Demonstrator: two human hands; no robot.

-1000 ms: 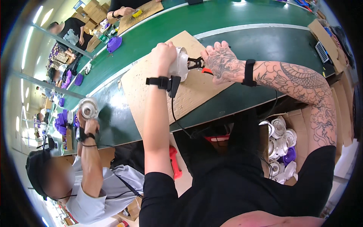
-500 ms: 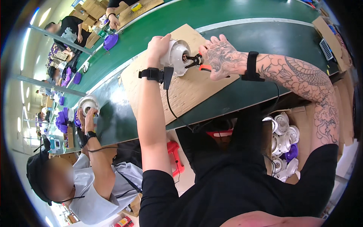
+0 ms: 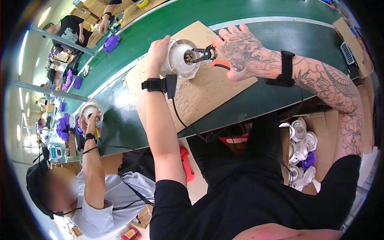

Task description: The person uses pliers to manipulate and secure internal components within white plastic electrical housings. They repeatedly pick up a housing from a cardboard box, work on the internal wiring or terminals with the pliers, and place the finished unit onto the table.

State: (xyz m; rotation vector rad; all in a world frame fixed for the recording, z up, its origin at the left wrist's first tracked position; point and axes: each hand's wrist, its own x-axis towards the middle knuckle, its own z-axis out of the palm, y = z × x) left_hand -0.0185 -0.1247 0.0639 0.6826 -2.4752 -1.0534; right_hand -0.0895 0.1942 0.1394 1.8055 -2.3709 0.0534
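Observation:
A white round plastic housing (image 3: 185,71) is tilted on its side above the cardboard sheet, its hollow facing right and toward me. Copper-coloured parts (image 3: 188,58) show at its centre. My left hand (image 3: 159,55) grips the housing's left rim with the fingers closed around it. In my right hand (image 3: 245,53) are black pliers (image 3: 207,53) with orange handles. Their narrow jaws point left into the hollow, beside the copper-coloured parts; whether they touch is too small to tell. Part of the handles is hidden by my right fingers.
Under my hands a cardboard sheet (image 3: 160,105) lies on the green bench (image 3: 276,94). At left, a co-worker (image 3: 94,200) handles another white housing (image 3: 90,108). A carton at lower right holds several white parts (image 3: 298,130). A purple part (image 3: 112,43) sits across the bench.
The housing has turned so its hollow faces me more, and moved slightly left. My right hand has shifted right, and the pliers' jaws show more. The co-worker's hands have moved on their housing.

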